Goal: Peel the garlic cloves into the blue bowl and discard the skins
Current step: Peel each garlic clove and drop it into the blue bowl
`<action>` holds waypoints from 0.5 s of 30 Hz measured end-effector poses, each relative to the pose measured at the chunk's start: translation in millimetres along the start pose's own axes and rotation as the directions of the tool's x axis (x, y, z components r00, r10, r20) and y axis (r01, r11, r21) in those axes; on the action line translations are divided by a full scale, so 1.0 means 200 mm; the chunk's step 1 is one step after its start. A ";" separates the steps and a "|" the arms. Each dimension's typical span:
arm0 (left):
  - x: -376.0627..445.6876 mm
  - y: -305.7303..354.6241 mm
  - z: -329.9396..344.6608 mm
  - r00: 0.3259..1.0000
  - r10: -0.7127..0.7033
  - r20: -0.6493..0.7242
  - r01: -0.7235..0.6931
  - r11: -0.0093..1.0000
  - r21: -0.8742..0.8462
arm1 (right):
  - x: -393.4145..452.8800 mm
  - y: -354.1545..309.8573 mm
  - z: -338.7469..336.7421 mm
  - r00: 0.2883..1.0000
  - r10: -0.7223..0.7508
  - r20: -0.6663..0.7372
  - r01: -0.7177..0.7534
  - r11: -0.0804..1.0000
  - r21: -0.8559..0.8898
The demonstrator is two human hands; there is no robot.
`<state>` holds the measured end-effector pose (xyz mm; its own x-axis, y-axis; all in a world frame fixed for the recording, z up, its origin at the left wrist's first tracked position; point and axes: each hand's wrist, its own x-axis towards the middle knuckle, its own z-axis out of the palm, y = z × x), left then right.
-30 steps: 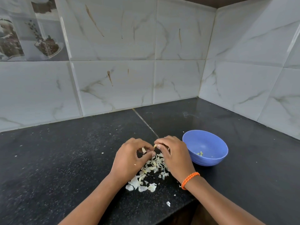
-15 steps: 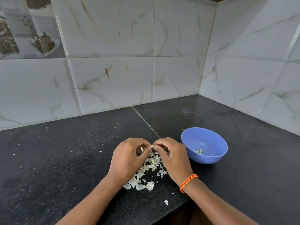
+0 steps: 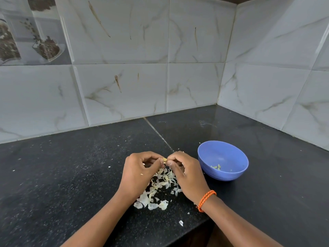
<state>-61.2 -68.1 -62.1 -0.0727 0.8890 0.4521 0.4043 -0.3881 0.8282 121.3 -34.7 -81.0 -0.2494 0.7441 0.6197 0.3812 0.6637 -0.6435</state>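
Pinching garlic clove between both hands' fingers.

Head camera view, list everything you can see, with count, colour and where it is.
garlic clove: one, pale yellow, pinched between both hands above the skins
garlic skins: a scattered pile, white, on the counter below the hands
blue bowl: one, blue, right of the hands, a few pale bits inside
counter: one, black speckled, running into a corner
wall tiles: many, white marbled, behind and to the right
wristband: one, orange, on the right wrist
left hand: fingers curled, grip on the clove
right hand: fingers curled, grip on the clove
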 end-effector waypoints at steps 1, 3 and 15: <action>0.00 0.00 0.00 1.000 0.007 -0.006 -0.007 1.000 -0.003 | 0.00 0.00 0.00 1.000 -0.001 0.003 0.001 1.000 0.000; 0.00 0.01 0.00 1.000 0.017 -0.025 -0.016 1.000 0.015 | 0.00 0.00 0.00 1.000 0.008 0.009 -0.008 1.000 -0.001; -0.02 -0.02 0.03 0.999 0.009 -0.038 -0.007 0.999 0.047 | 0.00 -0.04 0.00 0.994 0.055 -0.099 -0.052 0.998 0.025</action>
<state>-56.9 -68.3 -67.9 -0.1039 0.8757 0.4716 0.4469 -0.3825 0.8087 119.0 -40.0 -76.7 -0.1391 0.7682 0.6249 0.3714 0.6255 -0.6862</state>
